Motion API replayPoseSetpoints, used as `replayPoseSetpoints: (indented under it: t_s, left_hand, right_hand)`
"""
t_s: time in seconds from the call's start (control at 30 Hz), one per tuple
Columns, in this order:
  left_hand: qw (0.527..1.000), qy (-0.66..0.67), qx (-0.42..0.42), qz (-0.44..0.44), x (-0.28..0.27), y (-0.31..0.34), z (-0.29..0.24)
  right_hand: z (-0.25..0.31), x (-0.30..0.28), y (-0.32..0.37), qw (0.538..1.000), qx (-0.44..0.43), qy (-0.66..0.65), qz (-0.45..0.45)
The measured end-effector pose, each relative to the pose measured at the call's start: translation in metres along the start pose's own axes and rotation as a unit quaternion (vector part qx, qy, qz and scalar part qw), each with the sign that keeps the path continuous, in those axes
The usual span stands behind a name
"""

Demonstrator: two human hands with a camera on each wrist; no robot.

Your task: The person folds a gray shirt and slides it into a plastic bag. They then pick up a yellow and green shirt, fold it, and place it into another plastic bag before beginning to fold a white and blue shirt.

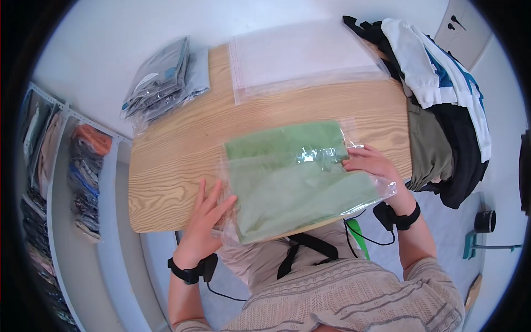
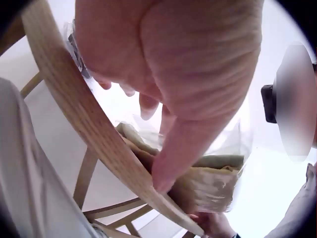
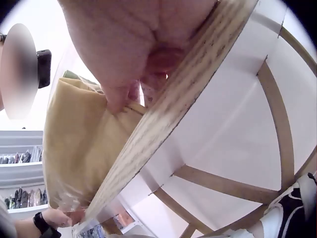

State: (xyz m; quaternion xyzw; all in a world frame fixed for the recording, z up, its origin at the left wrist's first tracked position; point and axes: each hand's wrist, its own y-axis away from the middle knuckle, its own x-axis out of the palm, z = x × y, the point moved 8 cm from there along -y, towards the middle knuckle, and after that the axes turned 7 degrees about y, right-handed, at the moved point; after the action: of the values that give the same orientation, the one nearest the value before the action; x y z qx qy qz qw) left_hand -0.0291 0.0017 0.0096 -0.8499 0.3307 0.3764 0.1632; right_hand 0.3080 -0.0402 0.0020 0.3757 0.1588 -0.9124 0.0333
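Note:
A folded green garment (image 1: pixel 285 141) lies inside a clear plastic bag (image 1: pixel 310 207) at the table's front edge. My left hand (image 1: pixel 206 221) rests at the bag's left side, with its fingers spread and pointing away from me. In the left wrist view the left thumb (image 2: pixel 171 158) reaches down beside the bagged garment near the table edge. At the bag's right side is my right hand (image 1: pixel 373 166), its straight fingers touching the plastic and pointing left. Loose plastic overlaps that hand near the wrist. In the right wrist view, the right thumb (image 3: pixel 118 96) touches the bundle's side.
Flat clear bags (image 1: pixel 304 55) lie at the table's back. Packed grey garments (image 1: pixel 160 77) are stacked at the back left. Loose clothes (image 1: pixel 431 144) hang over the right edge. Shelves (image 1: pixel 58 166) with bagged clothes stand on the left. The wooden table edge (image 3: pixel 163 114) runs close to my hands.

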Motion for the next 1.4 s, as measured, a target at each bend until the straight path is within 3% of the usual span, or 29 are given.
replayPoseSetpoints:
  t_s: [0.13,0.3,0.33,0.37,0.43,0.5,0.53,0.57,0.6,0.67,0.7,0.77,0.83,0.93,1.0,1.1,1.17,1.2,1.27,1.3,1.37,1.4]
  left_hand:
    - [0.988,-0.043,0.078,-0.126,0.0,-0.008,-0.004]
    - [0.974,0.022,0.126,-0.188,-0.023,-0.019,-0.029]
    - [0.968,0.061,0.132,-0.206,-0.031,-0.018,-0.036]
    - [0.967,0.06,0.132,-0.209,-0.036,-0.016,-0.049]
    - [0.908,0.225,0.085,-0.343,-0.061,-0.003,-0.052]
    - [0.917,0.2,0.08,-0.335,-0.071,-0.012,-0.046]
    - [0.913,0.253,-0.003,-0.319,-0.071,-0.028,-0.04]
    - [0.9,0.304,-0.086,-0.301,-0.068,-0.038,-0.031]
    - [0.901,0.301,-0.084,-0.303,-0.067,-0.046,-0.021]
    - [0.84,0.46,-0.21,-0.198,-0.023,-0.065,0.035]
    - [0.841,0.458,-0.21,-0.198,-0.018,-0.065,0.047]
    - [0.792,0.517,-0.271,-0.178,0.001,-0.062,0.068]
    - [0.803,0.507,-0.265,-0.167,0.002,-0.062,0.067]
    - [0.82,0.493,-0.257,-0.138,0.004,-0.065,0.061]
    - [0.827,0.485,-0.256,-0.123,0.004,-0.071,0.055]
    - [0.826,0.494,-0.239,-0.124,0.006,-0.078,0.048]
    - [0.747,0.615,-0.235,-0.096,0.018,-0.083,0.047]
    - [0.748,0.614,-0.233,-0.097,0.018,-0.084,0.046]
    - [0.67,0.677,-0.296,-0.072,0.031,-0.08,0.044]
    - [0.67,0.678,-0.293,-0.075,0.029,-0.082,0.038]
    - [0.759,0.593,-0.263,-0.064,0.021,-0.087,0.021]
    - [0.76,0.593,-0.258,-0.071,0.02,-0.089,0.018]
  right_hand:
    - [0.003,-0.004,0.006,0.998,-0.034,0.05,-0.013]
    - [0.022,-0.029,0.013,0.982,-0.111,0.113,-0.102]
    - [0.014,-0.043,0.023,0.984,-0.039,-0.036,-0.171]
    - [0.002,-0.053,0.032,0.954,0.036,-0.185,-0.234]
    - [0.032,-0.081,0.022,0.949,0.016,-0.065,-0.309]
    - [0.039,-0.086,-0.001,0.945,0.039,-0.024,-0.323]
    - [0.021,-0.073,-0.019,0.932,0.115,-0.182,-0.291]
    - [0.003,-0.055,-0.031,0.89,0.186,-0.334,-0.248]
    - [-0.015,-0.053,-0.036,0.89,0.183,-0.336,-0.249]
    - [-0.052,-0.014,-0.043,0.844,0.216,-0.488,-0.06]
    - [-0.049,-0.01,-0.042,0.843,0.214,-0.49,-0.06]
    - [-0.056,0.001,-0.027,0.838,0.299,-0.444,-0.105]
    - [-0.054,0.001,-0.017,0.844,0.302,-0.437,-0.075]
    - [-0.04,-0.002,-0.009,0.856,0.269,-0.43,-0.101]
    - [-0.032,-0.005,-0.008,0.896,0.222,-0.363,-0.127]
    - [-0.036,0.002,-0.008,0.9,0.221,-0.33,-0.176]
    - [-0.036,0.003,-0.006,0.909,0.22,-0.303,-0.184]
    - [-0.036,0.001,-0.005,0.917,0.22,-0.273,-0.192]
    - [-0.037,0.001,-0.004,0.915,0.216,-0.283,-0.19]
    - [-0.037,0.001,-0.004,0.913,0.214,-0.293,-0.188]
    - [-0.035,0.0,-0.004,0.913,0.212,-0.297,-0.183]
    - [-0.034,0.0,-0.005,0.911,0.214,-0.303,-0.179]
